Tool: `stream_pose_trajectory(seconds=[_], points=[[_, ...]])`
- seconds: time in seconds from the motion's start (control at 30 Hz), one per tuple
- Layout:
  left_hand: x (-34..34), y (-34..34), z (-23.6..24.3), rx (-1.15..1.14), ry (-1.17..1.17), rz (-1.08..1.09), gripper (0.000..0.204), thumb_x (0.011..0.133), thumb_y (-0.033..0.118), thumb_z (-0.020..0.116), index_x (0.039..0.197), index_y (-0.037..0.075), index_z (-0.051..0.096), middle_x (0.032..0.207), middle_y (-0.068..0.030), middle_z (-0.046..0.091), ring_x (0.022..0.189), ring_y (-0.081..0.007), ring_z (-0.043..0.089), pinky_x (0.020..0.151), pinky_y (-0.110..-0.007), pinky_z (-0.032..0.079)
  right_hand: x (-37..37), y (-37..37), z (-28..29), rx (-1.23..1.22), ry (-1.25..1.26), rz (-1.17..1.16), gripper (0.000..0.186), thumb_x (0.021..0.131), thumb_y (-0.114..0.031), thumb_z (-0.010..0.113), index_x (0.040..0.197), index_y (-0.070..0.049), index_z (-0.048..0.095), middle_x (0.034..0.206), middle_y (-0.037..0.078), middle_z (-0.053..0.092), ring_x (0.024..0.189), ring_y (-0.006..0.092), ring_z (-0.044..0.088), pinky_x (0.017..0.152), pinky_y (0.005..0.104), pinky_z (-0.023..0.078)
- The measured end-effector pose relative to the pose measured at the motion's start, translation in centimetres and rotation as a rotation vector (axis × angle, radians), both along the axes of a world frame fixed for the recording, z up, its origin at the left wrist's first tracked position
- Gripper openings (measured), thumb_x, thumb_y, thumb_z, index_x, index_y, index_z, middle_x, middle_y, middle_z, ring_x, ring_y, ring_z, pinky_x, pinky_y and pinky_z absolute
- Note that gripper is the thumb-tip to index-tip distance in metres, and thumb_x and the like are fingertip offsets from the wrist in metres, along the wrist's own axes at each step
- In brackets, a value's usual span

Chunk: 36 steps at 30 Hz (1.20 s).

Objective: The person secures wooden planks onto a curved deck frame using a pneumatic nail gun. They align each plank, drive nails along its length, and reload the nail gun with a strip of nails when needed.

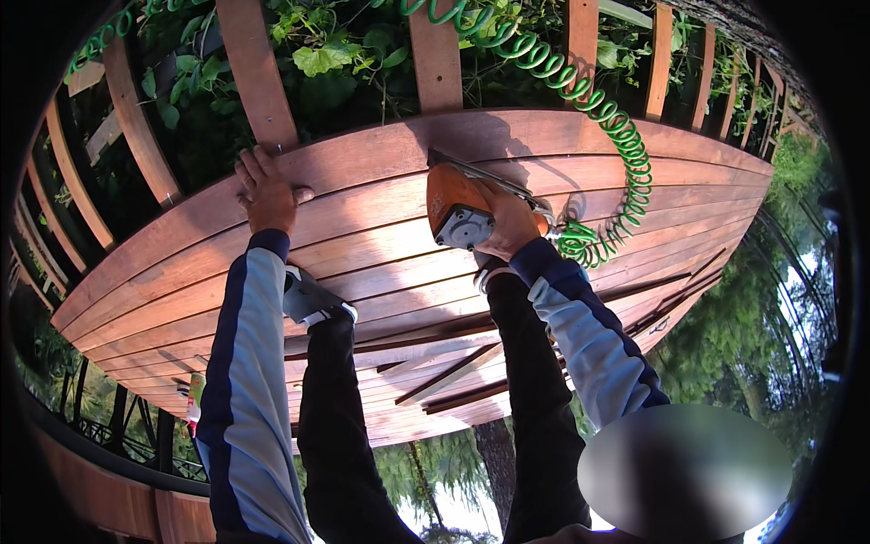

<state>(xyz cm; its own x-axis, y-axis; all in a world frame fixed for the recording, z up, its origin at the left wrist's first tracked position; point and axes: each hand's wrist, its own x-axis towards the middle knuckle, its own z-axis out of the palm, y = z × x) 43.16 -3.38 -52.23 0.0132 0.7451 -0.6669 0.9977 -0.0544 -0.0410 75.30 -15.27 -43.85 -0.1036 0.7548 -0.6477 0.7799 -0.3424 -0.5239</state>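
My left hand (269, 192) rests with fingers spread on the outer edge board (347, 147) of the reddish wooden deck, beside the foot of an upright railing slat (251, 72). My right hand (507, 218) grips an orange pneumatic nail gun (448, 195) with a grey end cap; its dark nose points up toward the edge board. A green coiled air hose (631, 150) runs from the tool over the railing. My two shoes (304, 295) stand on the planks below my hands, the right one partly hidden by the tool and hand.
Railing slats (136, 136) line the deck's far edge, with leafy plants behind. Several loose dark wooden strips (444, 372) lie on the lower planks. A bottle with a green top (195, 394) is at the left. Trees surround the deck, and a blurred oval covers the lower right.
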Motion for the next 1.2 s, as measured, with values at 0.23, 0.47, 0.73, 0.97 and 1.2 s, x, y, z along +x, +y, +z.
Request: stream_pose_trajectory(seconds=[0.23,0.47,0.73,0.97,1.2], points=[[-0.1,-0.1,0.1,0.003,-0.072,0.032,0.120,0.063,0.042,0.079,0.148,0.002,0.005,0.155,-0.0210,0.008,0.143,-0.0415,0.010,0.101,-0.066,0.035,-0.2,-1.9,0.8,0.008,-0.043,0.035,0.083,0.054,-0.026,0.078,0.129,-0.007,0.049,0.122,0.014,0.057,0.097,0.0352,0.063,0.082,0.0440,0.054],[-0.1,0.0,0.1,-0.008,-0.044,0.015,0.119,0.063,0.042,0.080,0.148,0.002,0.006,0.155,-0.0201,0.009,0.143,-0.0400,0.010,0.103,-0.064,0.034,0.1,-2.0,0.2,0.068,-0.004,-0.002,0.084,0.054,-0.028,0.078,0.131,-0.007,0.049,0.119,0.016,0.059,0.094,0.0365,0.064,0.082,0.0434,0.053],[-0.1,0.0,0.0,-0.012,-0.045,0.020,0.121,0.061,0.043,0.080,0.148,0.003,0.006,0.155,-0.0195,0.007,0.143,-0.0402,0.010,0.102,-0.065,0.034,0.7,-2.5,-0.3,0.029,-0.021,-0.004,0.092,0.048,-0.026,0.081,0.132,-0.008,0.048,0.119,0.016,0.059,0.095,0.0368,0.063,0.082,0.0434,0.053],[-0.3,-0.1,-0.2,0.009,-0.070,0.017,0.118,0.063,0.042,0.080,0.147,0.001,0.008,0.154,-0.0200,0.010,0.142,-0.0413,0.012,0.101,-0.065,0.035,0.8,-2.7,0.0,0.087,-0.015,0.012,0.090,0.051,-0.029,0.082,0.132,-0.008,0.048,0.120,0.016,0.059,0.093,0.0369,0.064,0.080,0.0437,0.053],[-0.2,-0.1,-0.2,-0.008,-0.035,0.000,0.119,0.063,0.043,0.080,0.147,0.002,0.008,0.155,-0.0193,0.010,0.143,-0.0390,0.012,0.103,-0.063,0.034,0.6,-2.5,0.1,0.097,-0.011,-0.033,0.085,0.056,-0.032,0.080,0.131,-0.008,0.048,0.122,0.015,0.057,0.092,0.0350,0.065,0.079,0.0438,0.054]])
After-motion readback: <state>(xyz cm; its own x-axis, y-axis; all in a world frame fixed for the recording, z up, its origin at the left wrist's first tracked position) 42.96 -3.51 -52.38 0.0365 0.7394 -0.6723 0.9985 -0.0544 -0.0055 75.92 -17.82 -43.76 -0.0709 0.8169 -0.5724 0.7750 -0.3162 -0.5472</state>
